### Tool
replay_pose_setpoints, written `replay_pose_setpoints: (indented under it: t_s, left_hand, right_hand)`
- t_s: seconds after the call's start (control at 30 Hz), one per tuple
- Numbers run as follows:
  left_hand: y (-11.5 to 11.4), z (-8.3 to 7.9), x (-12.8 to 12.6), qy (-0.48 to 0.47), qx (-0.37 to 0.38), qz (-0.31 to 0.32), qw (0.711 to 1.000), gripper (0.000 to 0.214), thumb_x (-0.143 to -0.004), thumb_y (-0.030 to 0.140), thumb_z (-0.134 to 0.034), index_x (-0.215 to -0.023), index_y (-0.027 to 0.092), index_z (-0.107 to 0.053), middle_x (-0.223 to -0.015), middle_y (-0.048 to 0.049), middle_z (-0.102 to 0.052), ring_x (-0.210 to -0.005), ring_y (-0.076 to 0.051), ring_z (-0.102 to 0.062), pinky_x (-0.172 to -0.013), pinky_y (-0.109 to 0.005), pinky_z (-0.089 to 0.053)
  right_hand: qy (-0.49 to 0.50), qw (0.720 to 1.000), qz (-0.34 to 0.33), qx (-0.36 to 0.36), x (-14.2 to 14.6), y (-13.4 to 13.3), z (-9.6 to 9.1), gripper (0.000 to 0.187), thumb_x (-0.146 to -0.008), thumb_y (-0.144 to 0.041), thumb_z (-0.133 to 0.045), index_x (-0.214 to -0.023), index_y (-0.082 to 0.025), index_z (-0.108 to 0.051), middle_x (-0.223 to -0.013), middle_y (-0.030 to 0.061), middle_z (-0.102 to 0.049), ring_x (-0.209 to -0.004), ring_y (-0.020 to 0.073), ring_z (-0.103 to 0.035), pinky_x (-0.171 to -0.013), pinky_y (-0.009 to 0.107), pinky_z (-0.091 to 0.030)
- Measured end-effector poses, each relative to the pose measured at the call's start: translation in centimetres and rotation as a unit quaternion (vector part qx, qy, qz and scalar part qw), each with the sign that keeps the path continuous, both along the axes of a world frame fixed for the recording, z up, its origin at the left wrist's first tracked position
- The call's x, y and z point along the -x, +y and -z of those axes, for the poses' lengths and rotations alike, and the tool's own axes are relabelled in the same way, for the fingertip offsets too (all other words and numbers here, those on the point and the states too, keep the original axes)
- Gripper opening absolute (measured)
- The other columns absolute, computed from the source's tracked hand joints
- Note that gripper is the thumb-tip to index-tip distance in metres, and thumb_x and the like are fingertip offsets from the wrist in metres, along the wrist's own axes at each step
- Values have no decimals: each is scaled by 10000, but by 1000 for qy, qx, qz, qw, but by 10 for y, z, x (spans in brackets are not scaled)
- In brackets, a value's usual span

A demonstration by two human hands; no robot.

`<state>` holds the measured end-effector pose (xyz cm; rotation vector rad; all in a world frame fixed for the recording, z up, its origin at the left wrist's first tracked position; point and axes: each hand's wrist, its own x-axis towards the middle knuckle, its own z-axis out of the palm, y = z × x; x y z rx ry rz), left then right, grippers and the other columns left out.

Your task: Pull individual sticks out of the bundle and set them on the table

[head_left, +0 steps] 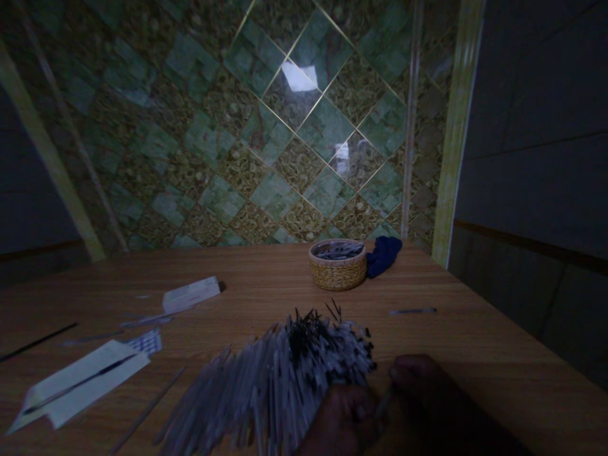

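At the bottom, my left hand (346, 415) is closed, its fingers pinched beside the right edge of a large pile of pens (266, 386). My right hand (420, 380) is closed too, dark and close by on the right. Between the two hands shows a short pale length of a pen (382, 404), gripped by the fingers of both; the dim light blurs its ends. The piled pens have clear, slim barrels, and many dark tips bunch at the upper right of the heap.
A round woven basket (337, 272) full of pens stands behind the pile, with a dark blue cloth (384, 254) beside it. One pen (412, 311) lies apart at right. At left are a white box (191, 294), paper sheets (90, 380) and a dark rod (40, 342). A tiled wall backs the table.
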<state>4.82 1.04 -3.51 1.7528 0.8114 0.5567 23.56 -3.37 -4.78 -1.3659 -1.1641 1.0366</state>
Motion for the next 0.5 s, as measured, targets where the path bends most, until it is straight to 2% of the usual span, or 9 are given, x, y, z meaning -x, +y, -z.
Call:
replay_pose_setpoints:
  t_s: [0.1,0.17,0.27,0.37,0.43,0.5]
  left_hand:
    - [0,2,0,18,-31,-11,999,320,-646,313,-623,-498,202,-362,-504,64,-320,-509,-87,-277,-489,-245,-201]
    - [0,3,-1,29,-51,-13,998,361,-666,340,-628,-494,204,-341,-511,63,-307,-508,-88,-270,-488,-248,-194]
    - [-1,3,-1,46,-82,-16,995,372,-682,304,-624,-483,199,-327,-529,57,-290,-519,-91,-265,-494,-261,-172]
    - [-1,2,1,90,-184,2,979,208,-733,227,-559,-551,190,-466,-582,24,-418,-561,-115,-351,-525,-279,-204]
    - [0,3,2,130,-279,14,951,118,-762,182,-515,-655,191,-566,-642,-22,-524,-590,-142,-412,-539,-291,-229]
    - [1,5,3,149,-354,9,923,121,-758,141,-506,-712,192,-605,-652,-56,-571,-582,-158,-436,-523,-297,-235]
  right_hand:
    - [19,997,-75,18,3,2,-10,267,-709,-442,-555,-617,-198,-503,-479,-47,-458,-445,117,-412,-442,246,-282]
    - [20,995,-94,9,5,1,-14,296,-707,-462,-545,-577,-207,-468,-454,-59,-414,-426,107,-371,-432,248,-251]
    - [3,999,-48,26,10,-6,-20,322,-713,-496,-536,-587,-208,-464,-501,-49,-425,-489,119,-406,-475,254,-307]
    - [-10,998,28,58,12,-15,-24,338,-695,-508,-561,-777,-180,-562,-672,0,-549,-658,168,-511,-607,276,-409]
    - [-13,998,29,59,11,-18,-22,397,-743,-536,-526,-901,-176,-578,-769,26,-585,-727,189,-531,-668,295,-432]
    - [-30,999,1,30,7,-19,-17,424,-794,-564,-469,-927,-184,-601,-830,50,-602,-733,198,-535,-680,311,-442]
